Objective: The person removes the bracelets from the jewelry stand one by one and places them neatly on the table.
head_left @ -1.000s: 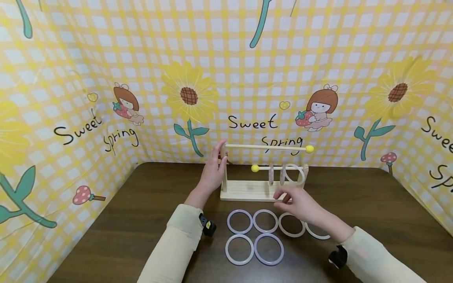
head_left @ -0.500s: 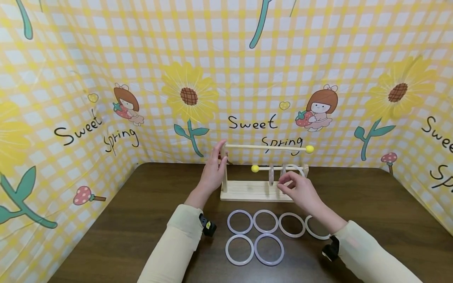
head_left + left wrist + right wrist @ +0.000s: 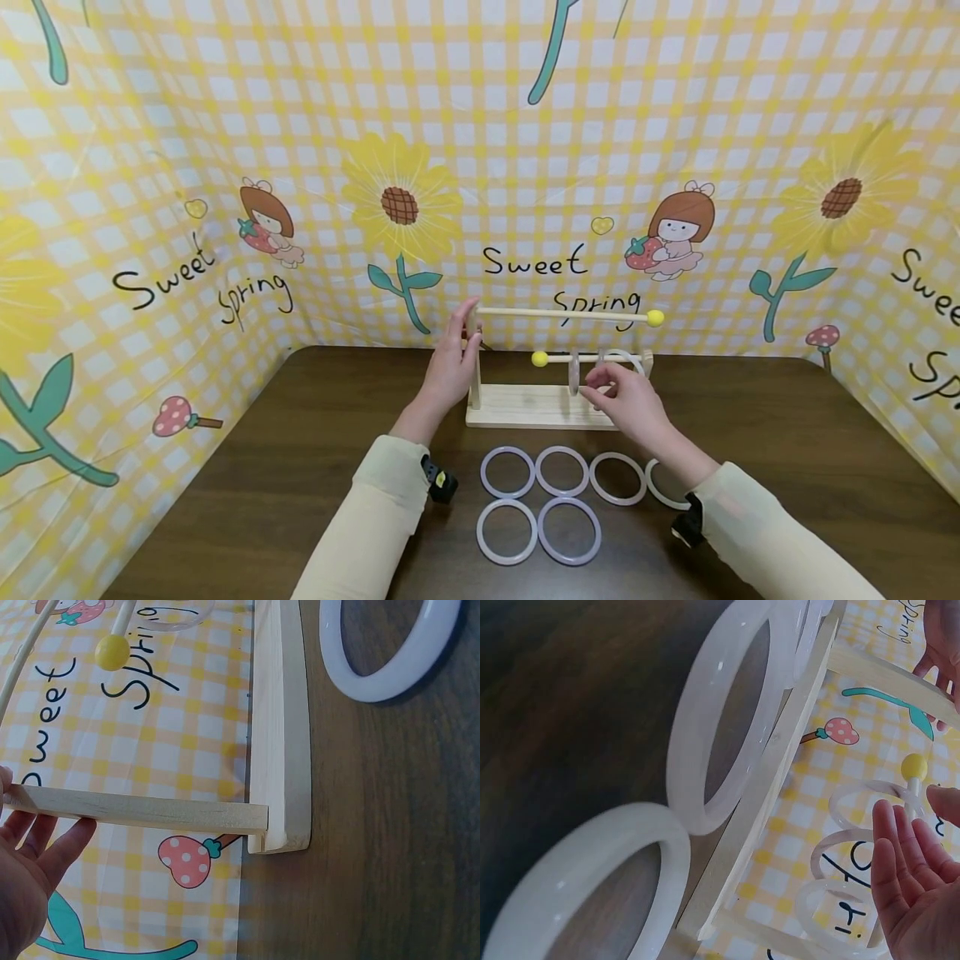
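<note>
A pale wooden rack point(image 3: 517, 406) stands on the table, with two rods ending in yellow balls. My left hand point(image 3: 451, 362) grips its left post point(image 3: 157, 811), fingers on one side and thumb on the other. Three rings hang on the lower rod; the one nearest the yellow ball, a pale ring point(image 3: 574, 375), is edge-on to the head camera. Beside it is my right hand point(image 3: 628, 402), fingers bent and apart from the thumb in the right wrist view, with nothing visibly pinched. That hand partly hides the other two hanging rings point(image 3: 826, 851).
Several white and pale purple rings lie flat in front of the rack, including a purple ring point(image 3: 570, 532) and a white ring point(image 3: 507, 532). The right forearm partly covers the rightmost ring point(image 3: 660, 492). A yellow checked cloth point(image 3: 525, 183) hangs behind the dark table point(image 3: 300, 500).
My right hand has moved up from above the table rings to the rings on the lower rod, then slightly left towards the one nearest the ball. My left hand has stayed on the post.
</note>
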Demonstrator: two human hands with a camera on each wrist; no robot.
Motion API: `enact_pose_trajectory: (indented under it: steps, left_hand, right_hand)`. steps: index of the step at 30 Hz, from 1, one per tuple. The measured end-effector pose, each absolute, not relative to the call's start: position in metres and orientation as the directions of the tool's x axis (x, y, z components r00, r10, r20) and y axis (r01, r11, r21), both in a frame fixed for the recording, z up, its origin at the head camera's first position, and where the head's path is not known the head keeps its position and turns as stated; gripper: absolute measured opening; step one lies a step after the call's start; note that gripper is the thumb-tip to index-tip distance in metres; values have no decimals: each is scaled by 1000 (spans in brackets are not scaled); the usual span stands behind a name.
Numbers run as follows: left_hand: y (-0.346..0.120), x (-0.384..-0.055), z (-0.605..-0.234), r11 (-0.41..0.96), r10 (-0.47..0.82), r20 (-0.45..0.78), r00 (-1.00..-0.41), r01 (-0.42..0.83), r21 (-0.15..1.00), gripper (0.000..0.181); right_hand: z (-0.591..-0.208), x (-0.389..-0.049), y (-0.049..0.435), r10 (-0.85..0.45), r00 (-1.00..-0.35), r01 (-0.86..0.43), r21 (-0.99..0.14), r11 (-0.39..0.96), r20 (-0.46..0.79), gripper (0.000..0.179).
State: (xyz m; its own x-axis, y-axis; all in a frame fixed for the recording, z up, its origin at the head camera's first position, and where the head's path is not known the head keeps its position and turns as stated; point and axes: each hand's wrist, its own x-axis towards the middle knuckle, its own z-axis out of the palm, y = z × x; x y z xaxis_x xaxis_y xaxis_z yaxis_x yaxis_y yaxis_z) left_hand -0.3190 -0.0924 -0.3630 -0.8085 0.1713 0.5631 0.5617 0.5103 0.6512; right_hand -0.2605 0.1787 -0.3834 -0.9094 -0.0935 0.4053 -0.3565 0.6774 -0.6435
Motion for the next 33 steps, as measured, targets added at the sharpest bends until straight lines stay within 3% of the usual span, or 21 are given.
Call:
enact_pose_trajectory:
  steps: [14,33]
  left_hand:
    - [-93,-318,-364,498,170,558,-813,559,663,54]
    - [-93,-318,-363,491,178,576,-798,579,651,51]
  right_hand:
    - [-380,-264,167,-55,-933,-283,-631,722,355,16]
    - [-377,-271,156,-16,-918,-251,-547,798,397,20]
